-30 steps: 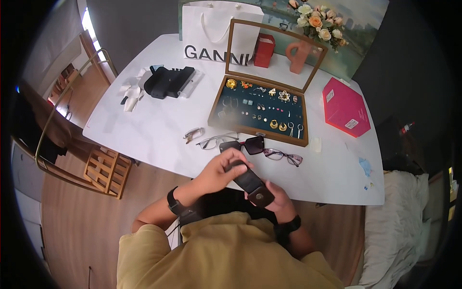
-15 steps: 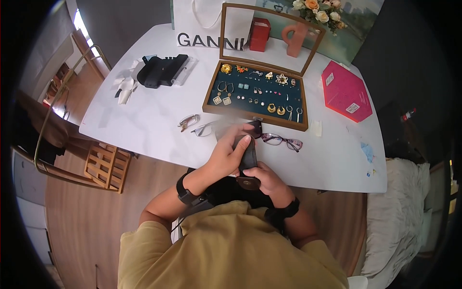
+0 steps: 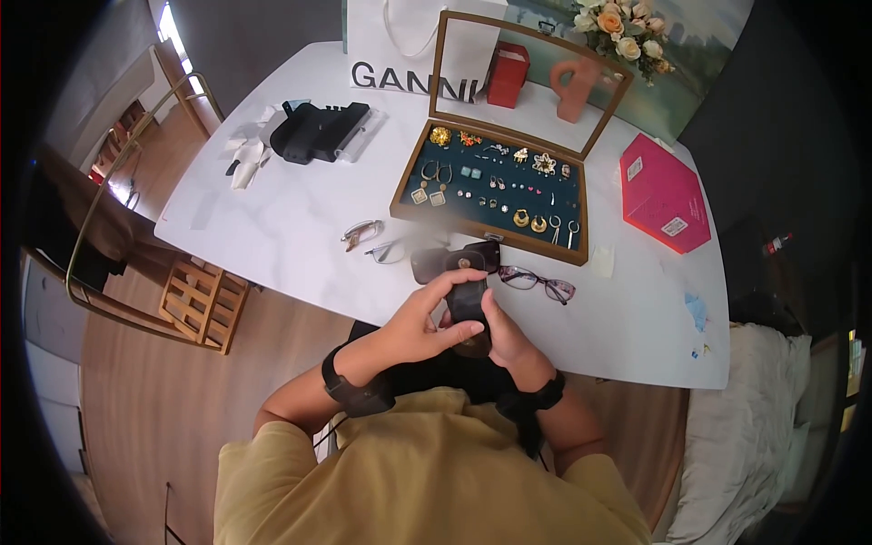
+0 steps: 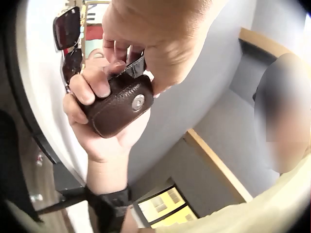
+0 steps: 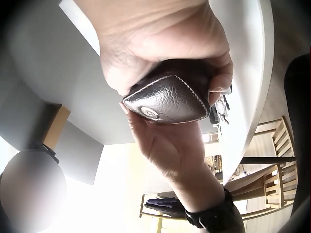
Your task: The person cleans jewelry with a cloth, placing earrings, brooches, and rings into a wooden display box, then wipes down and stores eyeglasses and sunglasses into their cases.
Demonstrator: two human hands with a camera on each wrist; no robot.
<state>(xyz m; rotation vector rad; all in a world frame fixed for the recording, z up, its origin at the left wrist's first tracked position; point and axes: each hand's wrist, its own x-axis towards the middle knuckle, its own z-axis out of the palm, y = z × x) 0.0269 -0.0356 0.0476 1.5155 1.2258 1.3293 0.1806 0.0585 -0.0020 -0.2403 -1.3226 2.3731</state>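
Observation:
Both hands hold a dark brown leather case (image 3: pixel 469 300) above the table's front edge. My left hand (image 3: pixel 413 327) grips it from the left, fingers over its upper part and thumb across its lower front. Around its right side is my right hand (image 3: pixel 510 334). A round metal snap shows at the case's upper end in the head view; the left wrist view shows another view of a snap on the leather (image 4: pixel 116 109). Stitched edges of the case (image 5: pixel 170 101) show in the right wrist view. Dark sunglasses (image 3: pixel 488 255) lie just beyond the hands. The case's inside is hidden.
Patterned-frame glasses (image 3: pixel 538 283) and other glasses (image 3: pixel 362 233) flank the sunglasses. Behind stands an open-lidded jewellery box (image 3: pixel 490 188). A pink box (image 3: pixel 665 195) is at right, a black device (image 3: pixel 318 133) at left, a white bag (image 3: pixel 409 54) at back.
The case has turned between the hands, and a snap now shows at its upper end instead of only low down. My left fingers have shifted over its upper part. The head view has moved slightly.

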